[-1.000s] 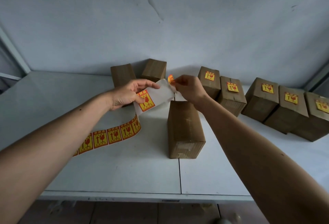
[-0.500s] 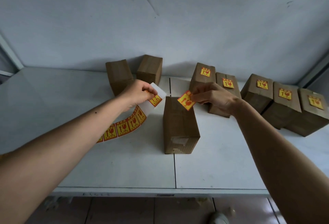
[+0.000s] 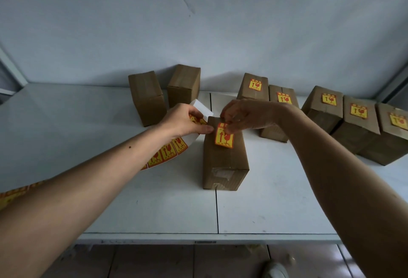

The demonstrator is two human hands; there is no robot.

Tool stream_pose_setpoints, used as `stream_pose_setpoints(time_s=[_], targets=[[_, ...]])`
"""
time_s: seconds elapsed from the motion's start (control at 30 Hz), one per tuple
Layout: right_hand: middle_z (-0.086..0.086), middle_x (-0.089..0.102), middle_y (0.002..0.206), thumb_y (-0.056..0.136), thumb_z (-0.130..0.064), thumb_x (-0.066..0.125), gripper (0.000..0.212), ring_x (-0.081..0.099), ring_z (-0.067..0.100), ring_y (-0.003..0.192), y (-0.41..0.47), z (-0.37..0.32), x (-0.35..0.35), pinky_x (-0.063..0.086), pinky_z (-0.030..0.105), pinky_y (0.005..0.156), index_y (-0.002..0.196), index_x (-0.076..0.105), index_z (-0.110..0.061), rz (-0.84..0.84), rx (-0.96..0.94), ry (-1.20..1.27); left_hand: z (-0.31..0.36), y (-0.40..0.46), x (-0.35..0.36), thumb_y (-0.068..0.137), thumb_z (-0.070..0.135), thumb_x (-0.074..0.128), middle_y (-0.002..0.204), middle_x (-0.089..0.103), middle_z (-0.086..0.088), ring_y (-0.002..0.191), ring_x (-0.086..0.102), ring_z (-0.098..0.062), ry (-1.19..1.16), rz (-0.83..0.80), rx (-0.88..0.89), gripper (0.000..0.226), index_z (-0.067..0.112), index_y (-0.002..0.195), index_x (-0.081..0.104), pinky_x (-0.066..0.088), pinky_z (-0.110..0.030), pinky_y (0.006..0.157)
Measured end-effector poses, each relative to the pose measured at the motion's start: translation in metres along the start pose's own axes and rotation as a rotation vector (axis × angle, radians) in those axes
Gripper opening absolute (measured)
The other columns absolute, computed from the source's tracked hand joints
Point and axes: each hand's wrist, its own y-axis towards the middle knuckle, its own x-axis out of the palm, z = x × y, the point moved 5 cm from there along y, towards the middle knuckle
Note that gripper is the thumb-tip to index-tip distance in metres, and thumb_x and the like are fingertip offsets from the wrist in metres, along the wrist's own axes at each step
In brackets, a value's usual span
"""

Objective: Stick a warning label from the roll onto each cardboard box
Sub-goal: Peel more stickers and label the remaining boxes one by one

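Centre frame: we've got the box lying on the white table, w/ a yellow-red label on its top face. Our right hand pinches the label's far end, fingertips closed on it. Our left hand grips the label strip just left of the box, thumb touching the box edge. Upper left-centre: 2 plain boxes. Upper right: 5 labelled boxes in a row.
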Motion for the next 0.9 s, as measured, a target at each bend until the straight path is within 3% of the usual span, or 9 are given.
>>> stream_pose_setpoints(time_s=[0.13,0.23,0.33,0.5,0.63,0.8,0.9], targets=[[-0.007,0.054,0.125,0.088,-0.033,0.066,0.017,0.052,0.009,0.106,0.001,0.0,-0.001,0.044,0.035,0.097,0.098,0.07,-0.021,-0.025,-0.019,0.008,0.0,0.001,0.001,0.066,0.036,0.084,0.121,0.064,-0.003,0.112,0.057,-0.019,-0.011,0.007,-0.002,0.06,0.014,0.119,0.064,0.047,-0.039,0.096],[-0.005,0.057,0.123,0.088,-0.033,0.066,0.007,0.054,0.009,0.099,0.004,-0.001,0.002,0.044,0.028,0.088,0.085,0.067,-0.026,-0.036,-0.018,-0.006,0.0,0.0,0.0,0.066,0.036,0.084,0.12,0.064,-0.003,0.111,0.057,-0.019,-0.016,0.01,0.001,0.061,0.015,0.119,0.065,0.048,-0.039,0.096],[-0.003,0.059,0.119,0.088,-0.033,0.066,0.018,0.055,0.009,0.091,0.006,-0.002,0.004,0.041,0.023,0.076,0.072,0.058,-0.033,-0.035,-0.02,-0.033,0.001,0.0,-0.001,0.065,0.036,0.085,0.12,0.064,-0.003,0.11,0.058,-0.019,-0.009,0.012,0.0,0.062,0.014,0.119,0.064,0.048,-0.037,0.095],[0.0,0.059,0.113,0.088,-0.032,0.066,0.02,0.053,0.008,0.084,0.009,-0.008,0.005,0.038,0.02,0.071,0.071,0.056,-0.036,-0.021,-0.022,-0.048,0.004,-0.002,0.001,0.069,0.036,0.082,0.122,0.064,-0.004,0.113,0.057,-0.02,-0.012,0.003,0.0,0.062,0.013,0.122,0.063,0.047,-0.036,0.094],[-0.003,0.058,0.1,0.087,-0.035,0.066,0.016,0.052,0.008,0.078,0.008,-0.012,0.006,0.037,0.019,0.066,0.075,0.056,-0.034,-0.008,-0.013,-0.064,0.007,-0.01,0.01,0.061,0.049,0.083,0.125,0.062,-0.001,0.112,0.057,-0.017,-0.024,-0.04,-0.008,0.079,0.014,0.127,0.058,0.047,-0.033,0.094],[-0.008,0.061,0.089,0.077,-0.044,0.074,0.026,0.057,0.009,0.077,0.007,0.006,0.008,0.039,0.019,0.059,0.084,0.057,-0.025,0.181,0.127,-0.045,0.005,-0.015,0.018,0.055,0.045,0.087,0.119,0.066,0.001,0.103,0.06,-0.014,-0.006,-0.076,-0.004,0.066,0.021,0.111,0.062,0.048,-0.03,0.086],[-0.008,0.061,0.084,0.076,-0.045,0.074,0.032,0.061,0.01,0.074,0.005,0.014,0.015,0.043,0.017,0.056,0.088,0.059,-0.02,0.321,0.18,0.081,0.006,-0.016,0.019,0.055,0.047,0.086,0.118,0.065,0.002,0.101,0.059,-0.013,-0.005,-0.062,0.004,0.07,0.02,0.115,0.061,0.046,-0.027,0.079]])
